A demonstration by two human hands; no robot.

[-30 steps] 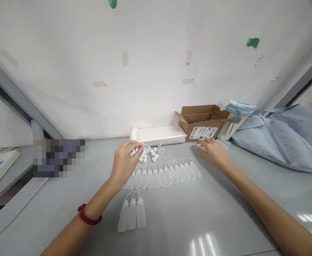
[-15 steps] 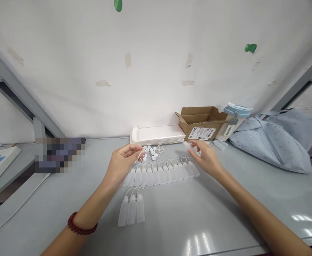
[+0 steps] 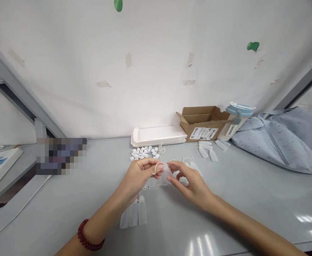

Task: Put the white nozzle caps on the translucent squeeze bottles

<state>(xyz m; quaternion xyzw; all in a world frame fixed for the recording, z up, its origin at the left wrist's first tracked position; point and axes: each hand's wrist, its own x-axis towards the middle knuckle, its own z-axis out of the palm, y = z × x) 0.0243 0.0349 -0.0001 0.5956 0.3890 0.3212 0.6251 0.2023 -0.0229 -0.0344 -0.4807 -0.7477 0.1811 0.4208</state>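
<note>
Surface (image 3: 177,227): grey, smooth, glossy, reflecting light in bright streaks. Held bottle (image 3: 167,173): translucent plastic, frosted look; three bottles (image 3: 133,213) nearby share that finish. Loose caps (image 3: 142,152): opaque white plastic, smooth. Carton (image 3: 192,128): brown cardboard, matt, bearing a smooth printed paper label (image 3: 204,133). White stack (image 3: 160,134): smooth, low sheen (card or plastic, cannot tell which). Tumbler lid (image 3: 240,108): pale blue, plastic-looking, smooth. Fabric bundle (image 3: 275,149): soft cloth, matt, creased. Wall (image 3: 156,89): white, mostly matt. Frame (image 3: 14,94): grey, metal-looking, smooth.
</note>
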